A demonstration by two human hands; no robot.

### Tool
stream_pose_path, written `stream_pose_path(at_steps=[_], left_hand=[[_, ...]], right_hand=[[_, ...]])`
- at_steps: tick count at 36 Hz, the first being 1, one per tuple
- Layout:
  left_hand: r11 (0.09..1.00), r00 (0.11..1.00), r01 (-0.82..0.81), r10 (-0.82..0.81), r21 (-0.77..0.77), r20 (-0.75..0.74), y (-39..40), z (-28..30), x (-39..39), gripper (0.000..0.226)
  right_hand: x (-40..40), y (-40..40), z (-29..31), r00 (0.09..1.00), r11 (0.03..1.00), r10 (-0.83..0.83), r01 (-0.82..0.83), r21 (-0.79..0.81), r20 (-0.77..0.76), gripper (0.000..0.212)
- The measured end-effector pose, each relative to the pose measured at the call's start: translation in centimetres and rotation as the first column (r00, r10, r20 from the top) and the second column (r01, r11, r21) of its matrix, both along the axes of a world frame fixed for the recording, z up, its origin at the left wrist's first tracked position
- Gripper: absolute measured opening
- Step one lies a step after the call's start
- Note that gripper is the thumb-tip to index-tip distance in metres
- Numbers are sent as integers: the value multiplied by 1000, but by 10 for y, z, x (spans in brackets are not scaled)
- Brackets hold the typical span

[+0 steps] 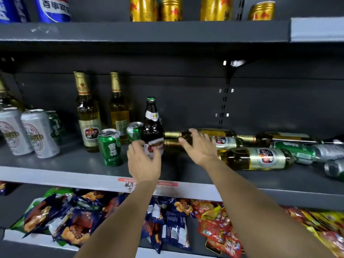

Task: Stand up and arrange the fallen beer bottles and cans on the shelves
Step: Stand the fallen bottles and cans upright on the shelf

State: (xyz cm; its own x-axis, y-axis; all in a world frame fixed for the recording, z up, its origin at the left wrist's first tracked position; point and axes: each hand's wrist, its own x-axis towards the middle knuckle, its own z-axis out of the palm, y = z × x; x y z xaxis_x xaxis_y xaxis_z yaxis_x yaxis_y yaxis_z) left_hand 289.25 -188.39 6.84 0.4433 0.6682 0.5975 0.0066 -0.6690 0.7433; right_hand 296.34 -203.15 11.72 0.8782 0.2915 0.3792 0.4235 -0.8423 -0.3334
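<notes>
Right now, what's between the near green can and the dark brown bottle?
In the head view, a second green can stands between the near green can and the dark brown bottle, set slightly further back; the left hand holds that bottle's base.

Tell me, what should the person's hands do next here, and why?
Probably the right hand should curl round the fallen bottle it touches and stand it beside the dark bottle, which is already upright at the left hand. More bottles and cans lie on their sides to the right on the shelf.
</notes>
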Motion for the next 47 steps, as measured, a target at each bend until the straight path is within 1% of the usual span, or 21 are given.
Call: stream_pose_path(at_steps=[3, 5, 8, 10, 12, 14, 16, 18, 20, 22, 24, 26, 29, 31, 33, 36, 38, 41, 43, 45, 47], left_hand=[[995, 997, 75, -75, 71, 1, -30, 1, 5, 24], [983, 986, 158, -152, 95, -65, -52, 0, 12, 21], [945, 917, 310, -269, 102, -295, -81, -3, 25, 31], [918, 828, 389, -309, 82, -468, -97, -5, 33, 45], [900, 746, 433, -329, 46, -580, -111, -6, 37, 57], [897, 715, 441, -355, -5, -602, -119, -8, 40, 59], [904, 736, 421, -387, -71, -555, -122, -8, 41, 52], [914, 772, 400, -379, -74, -510, -121, -7, 40, 40], [912, 797, 409, -370, -24, -477, -119, -5, 37, 32], [906, 827, 422, -370, 32, -424, -119, -1, 35, 33], [899, 858, 432, -387, 67, -338, -121, 12, 33, 43], [890, 883, 444, -414, 103, -220, -128, 33, 35, 57], [883, 883, 464, -453, 78, -121, -146, 64, 43, 79], [856, 850, 517, -513, 6, -120, -161, 74, 49, 87], [797, 789, 597, -603, -91, -119, -177, 73, 54, 91], [706, 705, 662, -700, -251, -111, -197, 67, 58, 92], [645, 652, 683, -750, -343, -113, -207, 62, 61, 88], [583, 575, 700, -802, -411, -159, -220, 57, 63, 74], [554, 537, 707, -825, -440, -177, -227, 55, 65, 65], [519, 513, 705, -844, -483, -157, -234, 56, 66, 56], [492, 500, 687, -854, -535, -142, -241, 57, 68, 53]], right_hand=[[4, -52, -3, 997, 973, -51, 65, -221, 65, 76], [7, -84, -5, 994, 942, -62, 87, -325, 88, 88], [12, -122, -9, 992, 900, -81, 115, -421, 99, 102], [15, -139, -12, 991, 865, -85, 124, -487, 100, 107], [18, -154, -13, 993, 847, -78, 110, -520, 84, 109], [21, -165, -15, 995, 839, -77, 97, -535, 60, 107], [23, -172, -19, 995, 837, -80, 97, -539, 55, 102], [23, -177, -21, 995, 850, -80, 97, -519, 56, 98], [22, -179, -22, 995, 871, -74, 94, -483, 60, 92], [21, -182, -21, 994, 904, -72, 99, -416, 80, 86], [18, -184, -17, 991, 936, -87, 116, -333, 101, 82], [15, -187, -11, 985, 962, -119, 146, -229, 127, 80], [12, -192, 1, 977, 978, -185, 193, -74, 109, 80], [13, -194, 7, 973, 976, -219, 219, 8, 75, 80], [14, -197, 9, 968, 967, -244, 239, 90, 50, 80], [16, -201, 11, 958, 943, -286, 276, 184, 32, 79], [19, -204, 14, 950, 923, -312, 300, 240, 13, 74], [24, -209, 20, 944, 880, -328, 318, 354, -36, 68], [27, -210, 21, 943, 823, -322, 324, 467, -86, 66], [31, -211, 19, 935, 732, -319, 347, 586, -154, 66], [35, -211, 18, 927, 647, -311, 369, 668, -211, 66]])
